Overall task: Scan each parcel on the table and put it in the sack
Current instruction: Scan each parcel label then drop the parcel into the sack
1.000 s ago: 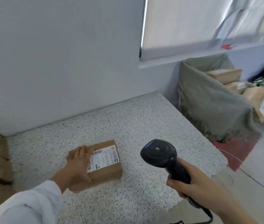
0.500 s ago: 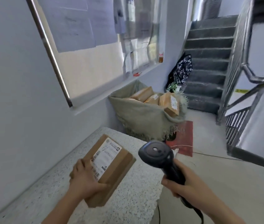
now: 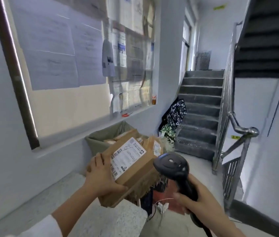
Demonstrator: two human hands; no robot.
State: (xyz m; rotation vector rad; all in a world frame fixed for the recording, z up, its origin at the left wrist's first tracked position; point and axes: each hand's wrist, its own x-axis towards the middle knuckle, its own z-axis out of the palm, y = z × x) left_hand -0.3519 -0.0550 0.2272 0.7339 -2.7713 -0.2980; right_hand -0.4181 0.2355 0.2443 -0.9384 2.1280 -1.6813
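Note:
My left hand (image 3: pixel 101 177) grips a brown cardboard parcel (image 3: pixel 135 171) by its near end, thumb under its side, white label facing up. The parcel is lifted off the speckled table (image 3: pixel 101 218) and points toward the grey-green sack (image 3: pixel 99 141) just beyond the table's far edge. Several brown parcels (image 3: pixel 154 144) lie in the sack. My right hand (image 3: pixel 202 204) holds a black barcode scanner (image 3: pixel 172 166) by its handle, its head just right of the parcel.
A notice board with papers (image 3: pixel 67 57) covers the wall on the left. A red mat (image 3: pixel 172 200) lies on the floor below the scanner. Patterned bags (image 3: pixel 174 115) lean at the foot of grey stairs (image 3: pixel 202 108). A metal railing (image 3: pixel 237 127) stands at the right.
My left hand picked the parcel up from the table and carried it right and forward, toward the sack. The view swung right from the table to the stairwell. The scanner stayed in my right hand.

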